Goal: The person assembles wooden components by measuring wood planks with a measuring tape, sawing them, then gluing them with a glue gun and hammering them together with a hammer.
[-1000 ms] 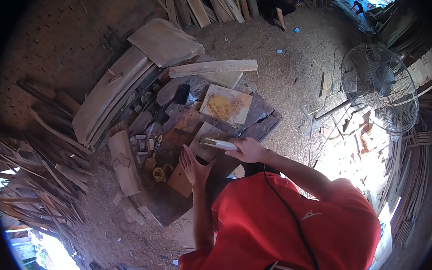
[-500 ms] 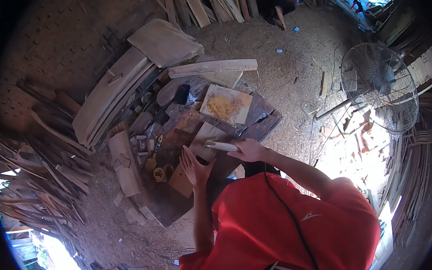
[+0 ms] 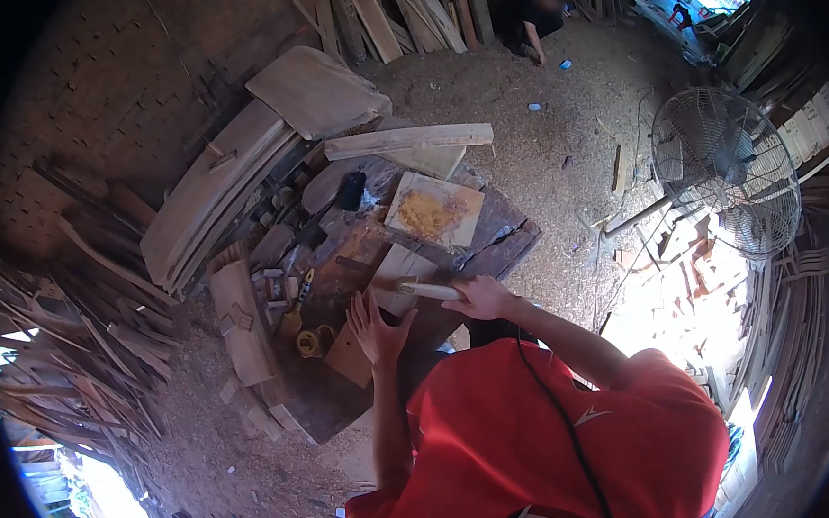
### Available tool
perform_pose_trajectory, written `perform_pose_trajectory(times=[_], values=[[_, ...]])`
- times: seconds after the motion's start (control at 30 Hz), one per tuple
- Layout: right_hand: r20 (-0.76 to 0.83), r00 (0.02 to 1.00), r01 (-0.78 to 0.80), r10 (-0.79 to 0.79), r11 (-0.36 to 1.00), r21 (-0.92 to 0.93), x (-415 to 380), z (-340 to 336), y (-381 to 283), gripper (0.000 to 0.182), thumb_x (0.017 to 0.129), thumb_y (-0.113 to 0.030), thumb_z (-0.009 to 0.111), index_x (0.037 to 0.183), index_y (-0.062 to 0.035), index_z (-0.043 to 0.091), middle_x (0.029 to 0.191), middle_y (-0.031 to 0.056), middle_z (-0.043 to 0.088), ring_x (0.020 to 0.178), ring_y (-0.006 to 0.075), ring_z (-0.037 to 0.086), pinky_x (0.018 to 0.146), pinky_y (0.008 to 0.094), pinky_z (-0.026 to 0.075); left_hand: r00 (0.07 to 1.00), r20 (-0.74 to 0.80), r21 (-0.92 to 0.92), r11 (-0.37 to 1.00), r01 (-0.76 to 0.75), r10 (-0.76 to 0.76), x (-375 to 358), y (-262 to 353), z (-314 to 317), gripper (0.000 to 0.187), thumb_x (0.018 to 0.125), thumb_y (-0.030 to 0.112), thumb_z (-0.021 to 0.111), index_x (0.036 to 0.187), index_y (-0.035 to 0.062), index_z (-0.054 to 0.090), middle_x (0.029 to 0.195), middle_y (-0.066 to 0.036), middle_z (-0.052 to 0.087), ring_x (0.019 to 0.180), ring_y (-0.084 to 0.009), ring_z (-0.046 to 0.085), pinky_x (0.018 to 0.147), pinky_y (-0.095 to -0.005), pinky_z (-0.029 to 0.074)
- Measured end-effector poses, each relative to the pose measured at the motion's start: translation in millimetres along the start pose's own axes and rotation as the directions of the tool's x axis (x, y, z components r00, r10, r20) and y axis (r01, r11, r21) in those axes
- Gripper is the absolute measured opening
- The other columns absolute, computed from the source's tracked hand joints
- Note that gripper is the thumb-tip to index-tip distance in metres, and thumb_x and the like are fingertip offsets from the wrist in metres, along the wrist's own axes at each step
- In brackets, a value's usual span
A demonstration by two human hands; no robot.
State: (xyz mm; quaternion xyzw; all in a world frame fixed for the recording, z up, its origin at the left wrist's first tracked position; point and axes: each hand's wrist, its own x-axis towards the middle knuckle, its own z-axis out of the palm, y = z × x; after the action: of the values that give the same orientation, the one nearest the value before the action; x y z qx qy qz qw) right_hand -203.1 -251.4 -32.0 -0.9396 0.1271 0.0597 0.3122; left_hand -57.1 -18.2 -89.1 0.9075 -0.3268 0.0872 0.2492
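My right hand (image 3: 483, 297) is closed around the pale handle of a tool (image 3: 433, 290). The tool's narrower brownish end reaches left over a light wooden board (image 3: 403, 264); blur hides what kind of tool it is. My left hand (image 3: 378, 335) is open with its fingers spread, resting at the near end of that board, beside a browner board (image 3: 349, 360). Whether the left palm presses on either board cannot be made out. Left of this hand lie a yellow tape measure (image 3: 309, 342) and a tool with a yellow-and-black handle (image 3: 301, 299).
The dark worktable (image 3: 324, 407) also bears a board with a yellowish patch (image 3: 435, 210) and a long plank (image 3: 409, 141). Curved wooden pieces (image 3: 216, 200) are stacked at its left. A large fan (image 3: 727, 173) stands at right. Another person (image 3: 535, 24) is low down at the back.
The view has tilted slightly, so the table appears a little lower. The tool's end has shifted slightly over the light board. The left fingers look more spread.
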Motion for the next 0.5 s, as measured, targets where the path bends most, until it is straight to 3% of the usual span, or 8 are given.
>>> perform_pose_trajectory(times=[0.23, 0.37, 0.5], values=[[-0.031, 0.996, -0.082, 0.083, 0.996, 0.015, 15, -18, 10, 0.054, 0.099, -0.059, 0.060, 0.107, -0.0060, 0.065, 0.085, 0.0259, 0.072, 0.088, 0.0475, 0.072, 0.080, 0.0577, 0.058, 0.997, -0.049, -0.022, 0.998, 0.052, -0.053, 15, -7, 19, 0.080, 0.080, 0.050, 0.084, 0.141, 0.0050, 0.058, 0.142, -0.019, 0.057, 0.141, -0.0391, 0.048, 0.122, -0.0588, 0.031], [-0.249, 0.965, -0.069, 0.084, 0.995, 0.066, 33, -19, 22, 0.056, 0.099, -0.059, 0.061, 0.109, -0.0041, 0.067, 0.080, 0.0243, 0.071, 0.082, 0.0466, 0.072, 0.077, 0.0553, 0.058, 0.995, -0.065, -0.102, 0.992, 0.068, -0.075, 22, -9, 32, 0.069, 0.082, 0.044, 0.083, 0.136, 0.0066, 0.062, 0.137, -0.017, 0.060, 0.135, -0.0375, 0.053, 0.120, -0.0577, 0.035], [-0.240, 0.955, -0.143, 0.172, 0.981, 0.131, 51, -18, 45, 0.057, 0.100, -0.058, 0.062, 0.109, -0.0023, 0.067, 0.082, 0.0240, 0.071, 0.083, 0.0465, 0.072, 0.076, 0.0541, 0.056, 0.988, -0.113, -0.080, 0.993, 0.092, -0.101, 23, -2, 32, 0.065, 0.080, 0.045, 0.084, 0.130, 0.0078, 0.066, 0.131, -0.015, 0.064, 0.126, -0.0368, 0.058, 0.117, -0.0550, 0.038]])
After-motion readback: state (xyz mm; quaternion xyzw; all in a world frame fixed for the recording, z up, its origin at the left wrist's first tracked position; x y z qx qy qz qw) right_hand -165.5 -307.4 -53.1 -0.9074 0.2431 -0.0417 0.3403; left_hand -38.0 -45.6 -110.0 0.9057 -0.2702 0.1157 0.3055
